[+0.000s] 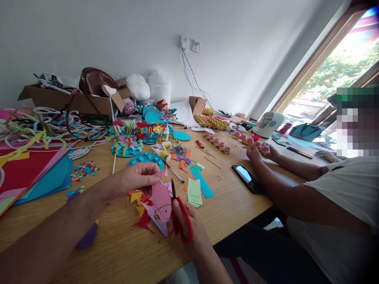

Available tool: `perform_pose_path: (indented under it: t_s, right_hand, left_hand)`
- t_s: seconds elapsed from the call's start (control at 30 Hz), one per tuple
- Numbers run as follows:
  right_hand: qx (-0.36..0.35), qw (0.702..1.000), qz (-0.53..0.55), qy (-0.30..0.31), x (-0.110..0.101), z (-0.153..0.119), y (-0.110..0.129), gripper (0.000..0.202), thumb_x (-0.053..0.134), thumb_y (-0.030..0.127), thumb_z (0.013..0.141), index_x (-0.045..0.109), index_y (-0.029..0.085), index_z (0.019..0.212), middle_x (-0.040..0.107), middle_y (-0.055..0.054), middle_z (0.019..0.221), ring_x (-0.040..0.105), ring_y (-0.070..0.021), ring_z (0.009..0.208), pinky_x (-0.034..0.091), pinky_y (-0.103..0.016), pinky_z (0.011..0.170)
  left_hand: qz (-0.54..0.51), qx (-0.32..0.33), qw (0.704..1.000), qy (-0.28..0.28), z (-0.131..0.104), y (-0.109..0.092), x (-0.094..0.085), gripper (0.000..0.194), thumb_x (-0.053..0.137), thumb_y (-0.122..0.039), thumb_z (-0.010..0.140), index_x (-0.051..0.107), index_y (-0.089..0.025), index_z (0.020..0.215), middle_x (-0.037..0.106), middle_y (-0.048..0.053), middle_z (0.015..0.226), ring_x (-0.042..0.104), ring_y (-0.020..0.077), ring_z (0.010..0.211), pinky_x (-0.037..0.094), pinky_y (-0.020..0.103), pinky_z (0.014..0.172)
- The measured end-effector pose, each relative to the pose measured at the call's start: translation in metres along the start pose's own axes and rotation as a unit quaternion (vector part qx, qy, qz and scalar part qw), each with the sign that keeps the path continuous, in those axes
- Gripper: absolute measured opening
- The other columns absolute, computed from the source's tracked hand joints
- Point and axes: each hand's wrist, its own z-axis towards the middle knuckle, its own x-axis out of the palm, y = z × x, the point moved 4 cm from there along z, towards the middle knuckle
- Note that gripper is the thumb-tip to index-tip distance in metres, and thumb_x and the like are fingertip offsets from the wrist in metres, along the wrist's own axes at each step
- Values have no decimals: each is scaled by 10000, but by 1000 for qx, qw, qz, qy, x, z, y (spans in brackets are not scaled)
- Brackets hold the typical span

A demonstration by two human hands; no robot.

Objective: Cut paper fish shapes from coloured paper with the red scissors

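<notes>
My left hand (143, 177) pinches the tail end of a pink paper fish (162, 201) with a drawn eye and gill line. The red-handled scissors (187, 225) are in my right hand (189, 227), their dark blades pointing up along the fish's right edge. Under the fish lie paper scraps (142, 209) in yellow, red and lilac. A green paper piece (194, 192) with a fish outline rests on the table just right of the scissors, beside a blue paper strip (203, 182).
Coloured sheets (44, 169) and a cardboard box (68, 100) stand left. Blue paper plates (146, 159), glue bottles (162, 154) and a pen (174, 171) lie ahead. At right, a co-worker's hands (256, 152) hold a pink-and-yellow strip near a phone (247, 179).
</notes>
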Motion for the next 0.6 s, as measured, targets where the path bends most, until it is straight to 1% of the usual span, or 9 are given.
perform_pose_path:
  t_s: [0.03,0.1,0.17,0.23,0.27,0.33,0.4,0.5,0.6]
  right_hand:
    - [-3,1000,0,-4,-3,-1,4,495,603,640,726,548,161,617,515,26,406,404,-65,321,296,-175,345]
    - [-28,999,-5,-18,-11,-1,14,482,617,626,723,556,154,647,528,25,428,421,-70,336,300,-176,350]
    - [-69,997,-13,-34,-18,0,28,431,653,571,721,549,158,657,536,29,447,451,-79,376,325,-181,379]
    - [-109,992,-27,-54,-22,1,44,325,718,440,707,552,161,688,580,24,524,486,-83,446,361,-184,435]
    - [-110,991,-42,-58,-23,3,49,280,741,375,693,555,166,704,585,28,545,497,-88,476,371,-186,455]
    - [-120,988,-73,-61,-20,7,61,241,763,300,661,572,173,734,603,28,627,503,-93,524,383,-196,482]
    - [-137,983,-113,-42,-14,12,69,228,766,297,654,588,172,722,613,13,689,518,-109,576,396,-213,511]
    - [-148,979,-141,-3,-4,21,76,207,759,291,651,616,171,740,619,9,704,529,-122,603,408,-232,540]
    - [-139,974,-172,49,5,28,77,175,761,249,644,613,175,700,576,38,629,489,-107,563,378,-216,507]
  left_hand:
    - [-4,9,1000,-19,-1,-4,-6,229,704,-347,687,551,-177,666,533,-43,611,495,85,544,404,190,527]
    - [1,25,999,-35,-2,-10,-15,217,712,-342,685,566,-182,672,549,-38,615,506,92,546,409,194,520]
    - [27,41,998,-42,-3,-14,-19,202,707,-337,692,577,-183,665,542,-37,599,500,95,543,405,197,517]
    - [69,51,995,-42,-2,-15,-18,190,699,-324,696,585,-179,648,530,-37,588,485,95,549,394,195,523]
    - [92,53,994,-37,-2,-14,-15,191,694,-321,696,585,-176,637,527,-36,588,477,95,553,384,194,523]
    - [132,51,990,-15,-1,-12,-9,201,682,-333,703,582,-172,636,525,-34,605,465,97,565,365,193,518]
    - [154,51,987,16,0,-8,-3,197,669,-352,721,580,-179,691,528,-36,638,463,101,581,351,195,514]
    - [166,55,983,50,1,-2,2,210,680,-344,723,544,-202,796,515,-56,658,456,101,586,330,194,509]
    - [167,51,982,65,2,4,2,231,688,-316,717,498,-215,802,507,-65,655,465,104,584,322,195,501]
